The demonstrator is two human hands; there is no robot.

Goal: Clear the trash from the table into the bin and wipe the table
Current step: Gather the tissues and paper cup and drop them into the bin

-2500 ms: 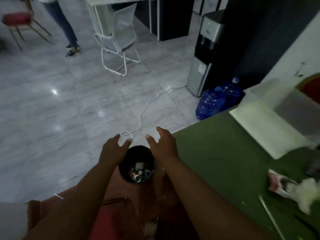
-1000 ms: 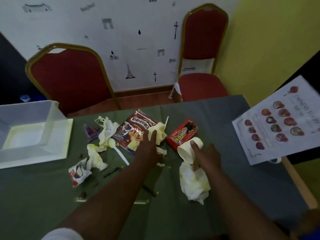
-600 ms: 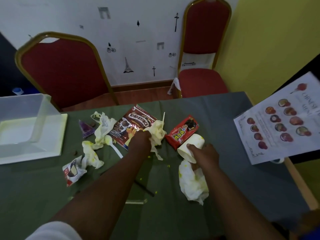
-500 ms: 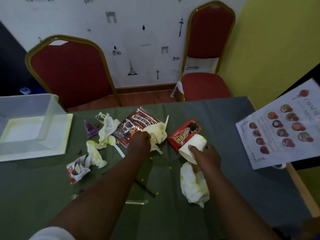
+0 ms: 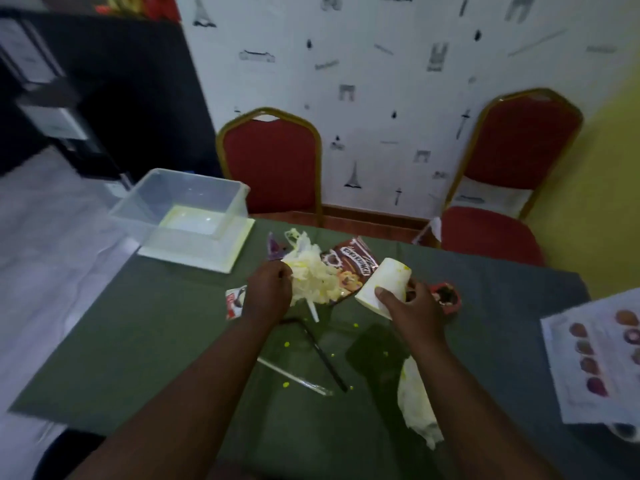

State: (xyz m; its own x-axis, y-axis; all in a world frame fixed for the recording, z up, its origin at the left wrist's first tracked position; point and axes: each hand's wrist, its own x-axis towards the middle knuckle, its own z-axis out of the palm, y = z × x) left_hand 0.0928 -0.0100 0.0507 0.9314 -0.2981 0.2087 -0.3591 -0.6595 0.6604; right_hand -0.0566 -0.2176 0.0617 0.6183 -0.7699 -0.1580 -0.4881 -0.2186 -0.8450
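Observation:
My left hand point(image 5: 266, 292) is closed on a bunch of yellow-stained crumpled tissue point(image 5: 313, 277), lifted over a brown Koko Krunch wrapper point(image 5: 353, 265). My right hand point(image 5: 412, 306) grips a white paper cup point(image 5: 382, 287) tilted on its side, and a red snack wrapper point(image 5: 446, 297) shows just behind that hand. A small red and white wrapper point(image 5: 233, 301) lies left of my left hand. On the green table point(image 5: 149, 341) lie a black straw point(image 5: 322, 353), a clear straw point(image 5: 294, 374), yellow crumbs and another stained tissue point(image 5: 415, 407). The bin is out of view.
A clear plastic tub point(image 5: 187, 206) on a pale lid sits at the table's far left corner. A purple scrap point(image 5: 273, 249) lies beside the tissues. A printed sheet point(image 5: 602, 355) hangs over the right edge. Two red chairs point(image 5: 273, 164) stand behind the table by the wall.
My view swung from the floor bin to the table. My left hand gathered the stained tissues and lifted them; my right hand picked up the paper cup. The view has now shifted left.

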